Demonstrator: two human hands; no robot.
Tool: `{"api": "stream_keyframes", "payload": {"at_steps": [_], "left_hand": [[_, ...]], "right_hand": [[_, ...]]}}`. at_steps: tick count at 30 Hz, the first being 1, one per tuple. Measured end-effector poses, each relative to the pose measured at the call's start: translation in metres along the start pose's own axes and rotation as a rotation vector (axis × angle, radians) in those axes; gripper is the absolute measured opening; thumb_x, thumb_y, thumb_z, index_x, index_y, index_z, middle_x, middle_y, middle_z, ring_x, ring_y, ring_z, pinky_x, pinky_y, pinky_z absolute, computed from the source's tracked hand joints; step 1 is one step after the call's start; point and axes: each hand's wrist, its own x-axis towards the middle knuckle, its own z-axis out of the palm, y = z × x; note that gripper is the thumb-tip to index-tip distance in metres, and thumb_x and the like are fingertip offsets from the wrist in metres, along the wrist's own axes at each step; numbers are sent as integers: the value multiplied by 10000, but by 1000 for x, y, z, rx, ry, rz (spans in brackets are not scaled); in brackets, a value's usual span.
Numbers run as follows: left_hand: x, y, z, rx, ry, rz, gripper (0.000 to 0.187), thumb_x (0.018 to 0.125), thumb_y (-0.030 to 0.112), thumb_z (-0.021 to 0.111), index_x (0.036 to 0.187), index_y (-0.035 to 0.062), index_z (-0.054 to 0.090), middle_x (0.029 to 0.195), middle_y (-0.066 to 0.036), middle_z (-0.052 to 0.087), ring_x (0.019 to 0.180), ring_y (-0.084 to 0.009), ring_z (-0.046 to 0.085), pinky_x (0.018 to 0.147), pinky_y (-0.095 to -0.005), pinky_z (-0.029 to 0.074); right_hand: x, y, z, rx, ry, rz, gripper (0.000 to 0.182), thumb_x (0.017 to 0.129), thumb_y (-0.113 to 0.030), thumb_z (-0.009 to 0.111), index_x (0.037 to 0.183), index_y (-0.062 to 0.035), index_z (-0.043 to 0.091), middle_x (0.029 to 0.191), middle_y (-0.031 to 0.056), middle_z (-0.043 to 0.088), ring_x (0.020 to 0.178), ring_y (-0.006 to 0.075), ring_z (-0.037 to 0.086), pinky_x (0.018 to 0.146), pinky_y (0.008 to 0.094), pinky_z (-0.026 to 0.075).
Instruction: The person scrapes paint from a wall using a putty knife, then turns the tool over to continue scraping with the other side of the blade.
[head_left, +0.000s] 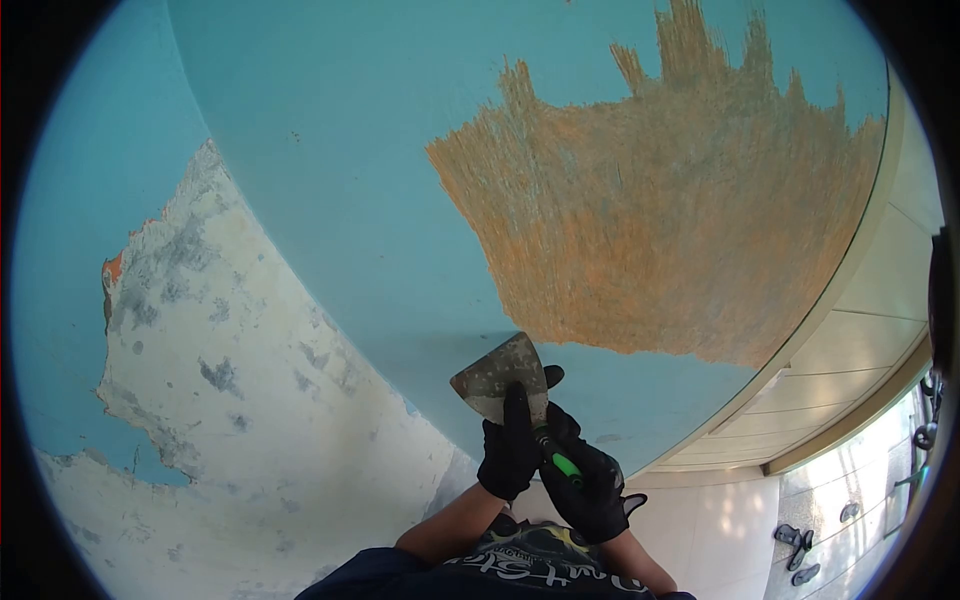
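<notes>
A wide paint scraper (490,378) with a worn, spotted metal blade and a black and green handle is held in front of my body. My right hand (588,485), in a black glove, wraps round the handle. At the base of the blade, my left hand (510,445), also gloved in black, grips the scraper with a finger laid along the metal. The blade's corner overlaps the blue painted wall (370,230) just below a large scraped patch (640,230), brown-orange with ragged, streaked edges.
To the left, an adjoining wall has a bare whitish area (250,350) with grey blotches and jagged paint edges. A pale frame with panels (850,345) borders the right side. Sandals (795,540) lie on the sunlit tiled floor at lower right.
</notes>
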Motion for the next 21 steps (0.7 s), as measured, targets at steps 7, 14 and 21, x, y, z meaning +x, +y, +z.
{"api": "stream_keyframes", "payload": {"at_steps": [7, 14, 21], "left_hand": [[1, 1, 1, -21, -8, 22, 582, 1078, 459, 427, 1361, -44, 503, 679, -81, 617, 641, -215, 638, 619, -356, 530], [0, 6, 5, -31, 12, 38, 588, 1079, 457, 425, 1354, -58, 499, 686, -81, 624, 636, -218, 640, 616, -356, 530], [3, 3, 6, 4, 15, 20, 580, 1083, 456, 411, 1347, -52, 507, 669, -78, 605, 618, -211, 619, 609, -360, 523]], "right_hand": [[5, 5, 6, 21, 108, -91, 360, 863, -75, 739, 1221, -63, 701, 914, 160, 732, 772, 289, 727, 677, 346, 550], [6, 6, 7, 84, 104, -41, 345, 863, -78, 744, 1203, -36, 704, 940, 162, 740, 793, 260, 736, 695, 340, 553], [8, 1, 3, 116, 43, 24, 346, 857, -79, 746, 1197, -33, 705, 928, 163, 741, 795, 264, 737, 699, 339, 555]]}}
